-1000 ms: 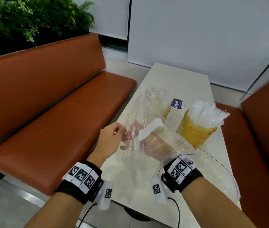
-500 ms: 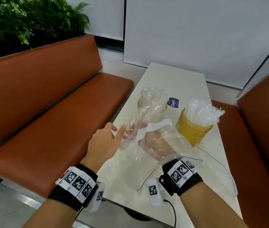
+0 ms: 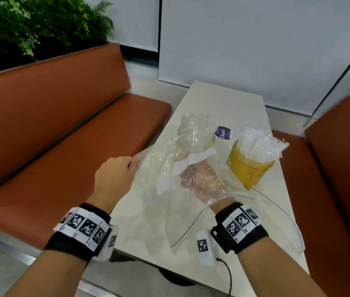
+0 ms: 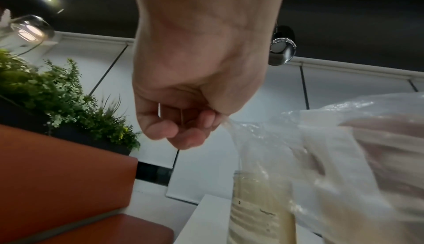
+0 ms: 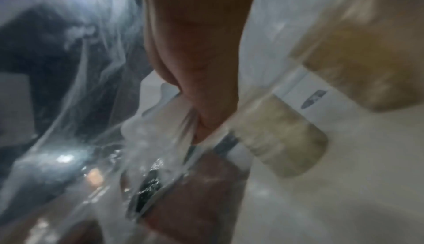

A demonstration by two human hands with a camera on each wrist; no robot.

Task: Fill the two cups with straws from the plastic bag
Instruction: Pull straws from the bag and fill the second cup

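My left hand (image 3: 116, 174) (image 4: 183, 126) pinches one edge of the clear plastic bag (image 3: 165, 159) (image 4: 263, 133) and holds it out over the table's left side. Reaching into the bag, my right hand (image 3: 202, 181) (image 5: 201, 84) has bag film gathered at its fingertips in the blurred right wrist view. A yellow cup (image 3: 249, 170) (image 5: 358, 57) at the right stands packed with wrapped straws (image 3: 260, 144). The second cup (image 3: 191, 129) (image 4: 259, 211) (image 5: 280, 139) stands behind the bag, blurred by the film.
The white table (image 3: 223, 103) is narrow, with orange benches on the left (image 3: 62, 136) and right (image 3: 341, 168). A purple-and-white sticker (image 3: 223, 132) lies between the cups. A thin black cable (image 3: 277, 206) curves over the table's near right part.
My left hand let go of the bag, opened, then closed on its edge and pulled it left. The bag now hangs lower and stretched. My right hand stays inside it.
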